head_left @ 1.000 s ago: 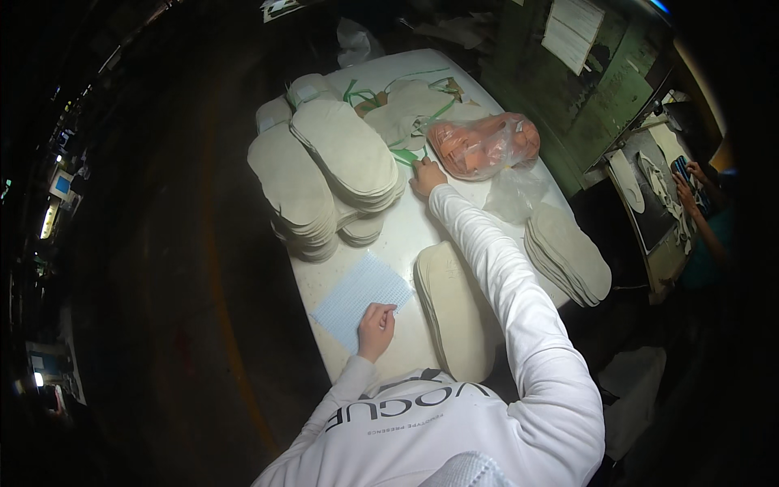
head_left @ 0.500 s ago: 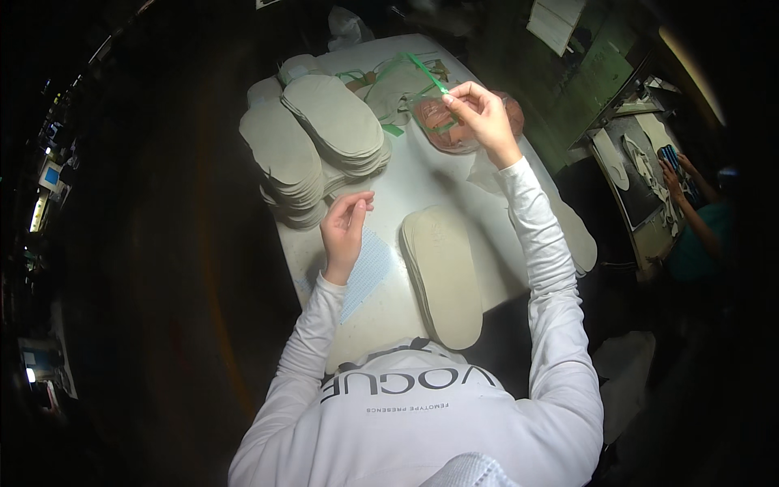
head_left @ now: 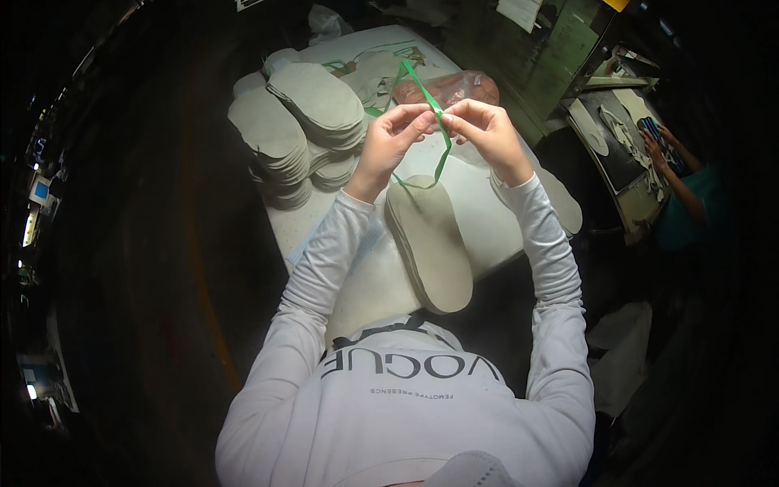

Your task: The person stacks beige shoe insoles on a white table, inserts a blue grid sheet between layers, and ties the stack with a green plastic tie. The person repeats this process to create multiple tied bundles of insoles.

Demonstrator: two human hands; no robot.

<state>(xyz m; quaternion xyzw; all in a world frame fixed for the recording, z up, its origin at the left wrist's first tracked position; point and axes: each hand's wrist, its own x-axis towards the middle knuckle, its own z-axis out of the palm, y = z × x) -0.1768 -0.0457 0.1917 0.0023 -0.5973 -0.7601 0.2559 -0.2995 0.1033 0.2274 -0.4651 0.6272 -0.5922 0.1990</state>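
While both hands, left [head_left: 393, 146] and right [head_left: 489, 140], keep a pinched grip on the green strap [head_left: 444, 158] at twelve o'clock, fingertips hide part of it. Its loop hangs toward six, across the near soles [head_left: 434, 252]. The left sleeve [head_left: 315, 296] covers much of the blue sheet [head_left: 371, 235]; the right sleeve [head_left: 545, 252] partly hides the soles at three [head_left: 561, 204]. White counter [head_left: 488, 223] shows between right sleeve and near soles, whose five-o'clock end reaches the edge.

The ribbon [head_left: 416, 79] is green, the soles [head_left: 434, 247] beige, the table [head_left: 491, 235] white
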